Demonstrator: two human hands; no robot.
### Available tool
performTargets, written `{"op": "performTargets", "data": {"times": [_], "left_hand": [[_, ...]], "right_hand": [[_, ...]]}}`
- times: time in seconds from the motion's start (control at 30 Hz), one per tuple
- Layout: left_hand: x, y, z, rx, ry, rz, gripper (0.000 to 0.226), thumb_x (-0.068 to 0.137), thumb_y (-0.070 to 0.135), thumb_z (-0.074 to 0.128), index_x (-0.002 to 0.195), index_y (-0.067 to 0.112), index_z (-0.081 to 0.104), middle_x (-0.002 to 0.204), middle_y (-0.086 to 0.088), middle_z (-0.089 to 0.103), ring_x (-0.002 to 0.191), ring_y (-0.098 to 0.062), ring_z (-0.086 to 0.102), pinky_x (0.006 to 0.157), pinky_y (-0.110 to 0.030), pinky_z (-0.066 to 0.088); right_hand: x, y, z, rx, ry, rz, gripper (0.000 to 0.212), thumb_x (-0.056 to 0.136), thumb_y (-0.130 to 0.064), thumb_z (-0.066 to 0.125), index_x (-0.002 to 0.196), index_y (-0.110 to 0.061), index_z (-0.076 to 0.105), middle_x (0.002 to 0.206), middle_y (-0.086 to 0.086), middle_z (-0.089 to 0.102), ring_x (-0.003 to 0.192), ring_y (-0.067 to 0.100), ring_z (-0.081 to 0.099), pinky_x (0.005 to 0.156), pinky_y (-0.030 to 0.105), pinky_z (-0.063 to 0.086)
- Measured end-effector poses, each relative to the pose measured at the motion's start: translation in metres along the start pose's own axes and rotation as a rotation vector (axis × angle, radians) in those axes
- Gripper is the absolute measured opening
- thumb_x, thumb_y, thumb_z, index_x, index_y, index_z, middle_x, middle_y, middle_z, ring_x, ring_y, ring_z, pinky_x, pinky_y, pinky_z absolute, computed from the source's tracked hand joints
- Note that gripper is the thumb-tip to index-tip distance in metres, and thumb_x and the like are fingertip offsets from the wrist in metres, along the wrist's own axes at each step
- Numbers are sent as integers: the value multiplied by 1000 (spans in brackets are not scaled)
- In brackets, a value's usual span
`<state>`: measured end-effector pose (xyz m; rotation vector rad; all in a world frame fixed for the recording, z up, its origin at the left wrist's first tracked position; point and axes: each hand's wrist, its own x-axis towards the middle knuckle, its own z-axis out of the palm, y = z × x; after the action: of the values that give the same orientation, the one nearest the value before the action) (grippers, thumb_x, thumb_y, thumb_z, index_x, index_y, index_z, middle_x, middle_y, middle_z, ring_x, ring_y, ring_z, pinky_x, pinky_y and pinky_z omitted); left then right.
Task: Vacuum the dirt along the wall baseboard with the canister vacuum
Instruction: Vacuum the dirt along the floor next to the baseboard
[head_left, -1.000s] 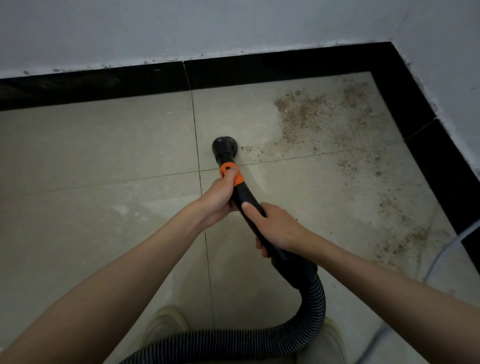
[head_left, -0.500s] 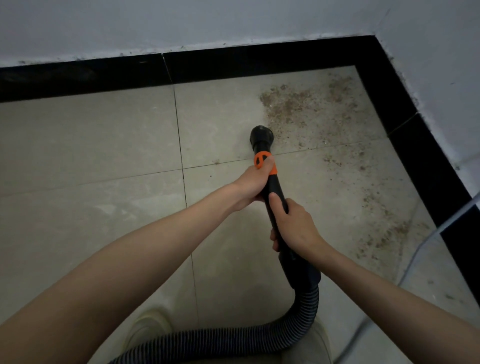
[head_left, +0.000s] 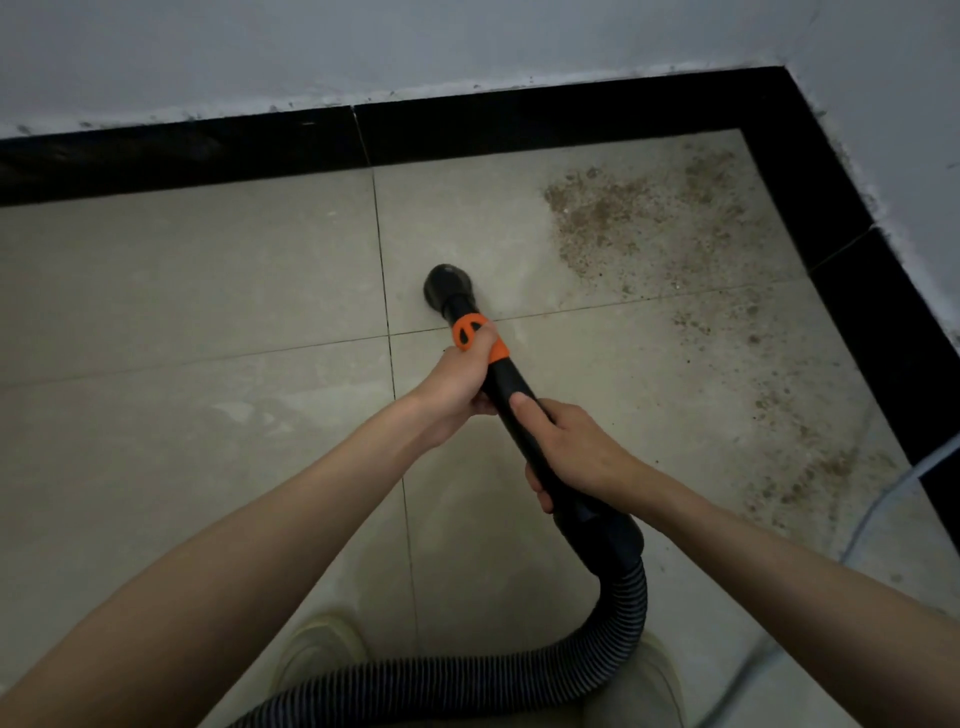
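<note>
Head view, looking down at tiled floor (head_left: 156, 291) in room corner. Left hand (head_left: 457, 384) wrapped round orange collar (head_left: 475, 338) of black vacuum wand (head_left: 524, 415); right hand (head_left: 576, 452) gripping wand lower down, just behind left. Round nozzle (head_left: 448, 287) down on floor beside tile joint, apart from black baseboard (head_left: 519, 130). Ribbed hose (head_left: 618, 623) curving from wand end toward bottom edge. Brown dirt (head_left: 639, 213) spread right of nozzle, reaching into corner and along right-hand baseboard. Pale shoe (head_left: 317, 649) near bottom. White cable (head_left: 883, 499) at right.
</note>
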<state>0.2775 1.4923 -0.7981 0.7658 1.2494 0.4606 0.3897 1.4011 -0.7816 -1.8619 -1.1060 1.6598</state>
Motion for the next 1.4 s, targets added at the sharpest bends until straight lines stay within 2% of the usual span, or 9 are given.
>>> {"op": "performTargets", "data": {"times": [0.17, 0.4, 0.53, 0.63, 0.83, 1.03, 1.13, 1.3, 1.4], "left_hand": [[-5, 6, -28, -44, 73, 11, 35, 99, 41, 38, 90, 10, 48, 79, -7, 53, 76, -20, 57, 69, -33, 53], [-20, -12, -25, -71, 103, 3, 34, 99, 41, 38, 86, 11, 48, 73, -5, 52, 67, -16, 57, 54, -28, 51], [-29, -36, -17, -81, 109, 1, 36, 99, 44, 39, 91, 10, 48, 75, -6, 52, 66, -17, 57, 58, -30, 49], [-29, -27, -15, -54, 69, 7, 34, 99, 42, 38, 90, 11, 48, 76, -5, 52, 67, -16, 57, 54, -27, 50], [-33, -6, 10, 7, -12, -46, 36, 100, 41, 39, 84, 10, 48, 72, -4, 51, 65, -16, 54, 59, -29, 49], [-44, -21, 9, -38, 126, -62, 37, 98, 42, 40, 87, 9, 50, 72, -6, 53, 71, -22, 55, 80, -42, 51], [-49, -22, 4, -66, 124, -77, 38, 98, 43, 40, 87, 8, 49, 72, -7, 53, 73, -23, 55, 82, -43, 49], [-51, -21, 14, -39, 13, -77, 36, 98, 43, 41, 85, 10, 48, 73, -7, 52, 70, -21, 54, 73, -37, 49], [-42, -12, 31, -30, -59, -85, 34, 98, 42, 44, 83, 12, 49, 72, -5, 52, 67, -18, 55, 67, -32, 49]], "right_hand": [[14, -21, 11, -37, -99, -23, 45, 100, -51, 37, 97, -8, 49, 47, 3, 56, 37, 21, 53, 40, 26, 45], [-1, -14, 17, -25, -157, 61, 43, 99, -51, 37, 95, -10, 48, 46, 5, 55, 36, 21, 52, 40, 24, 44], [-20, -2, 21, -24, -157, 124, 42, 98, -47, 39, 101, -6, 51, 55, 11, 59, 39, 22, 55, 43, 25, 47], [-23, -6, 16, -12, -129, 127, 44, 100, -46, 38, 107, -5, 51, 63, 13, 62, 44, 22, 59, 46, 26, 49], [-34, -7, 7, 4, -31, 80, 40, 101, -47, 34, 99, -9, 46, 54, 6, 58, 40, 23, 56, 43, 28, 47], [-43, -11, 2, 23, -182, 113, 44, 101, -50, 32, 108, -10, 47, 47, 6, 54, 37, 21, 52, 41, 27, 46], [-46, -13, 2, 25, -228, 137, 44, 101, -50, 32, 105, -9, 45, 48, 6, 54, 37, 21, 52, 42, 28, 47], [-58, -5, 2, 4, -96, 101, 37, 101, -48, 33, 100, -14, 48, 46, 3, 55, 36, 20, 52, 40, 26, 45], [-57, -2, -4, 17, 39, 98, 41, 101, -47, 33, 101, -9, 48, 43, 2, 54, 35, 21, 53, 38, 25, 43]]}}
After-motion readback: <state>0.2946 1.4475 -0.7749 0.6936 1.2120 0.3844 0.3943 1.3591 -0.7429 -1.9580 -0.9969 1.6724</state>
